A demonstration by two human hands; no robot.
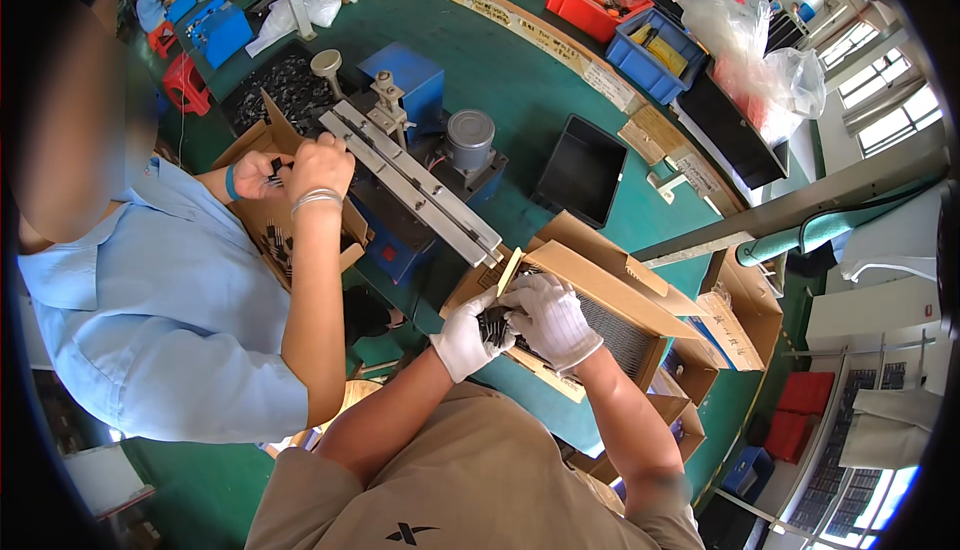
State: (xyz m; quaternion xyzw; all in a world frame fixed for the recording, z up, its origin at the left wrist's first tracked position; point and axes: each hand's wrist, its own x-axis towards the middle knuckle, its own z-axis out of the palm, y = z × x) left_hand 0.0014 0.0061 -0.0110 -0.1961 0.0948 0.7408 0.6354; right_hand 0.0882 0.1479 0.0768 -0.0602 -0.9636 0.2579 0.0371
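Note:
My left hand (466, 340), in a white glove, is closed around a bunch of small black parts (493, 326) with pale metallic ends. My right hand (556, 322), also gloved, comes in from the right with bent fingers pressed on the same bunch. Both hands are over the near left end of an open cardboard box (640, 312). Rows of dark thin parts (622, 338) fill the box beside my right hand. A yellowish strip (511, 272) stands up just beyond my fingers. The parts' exact kind is too small to tell.
At left, a co-worker's hands (322, 166) handle black parts over another carton (352, 252). A machine with a long metal rail (420, 195) ends near my left hand. Beyond are a black tray (582, 172), a blue bin (655, 54) and a red bin (592, 8). A metal post (700, 243) slants at right.

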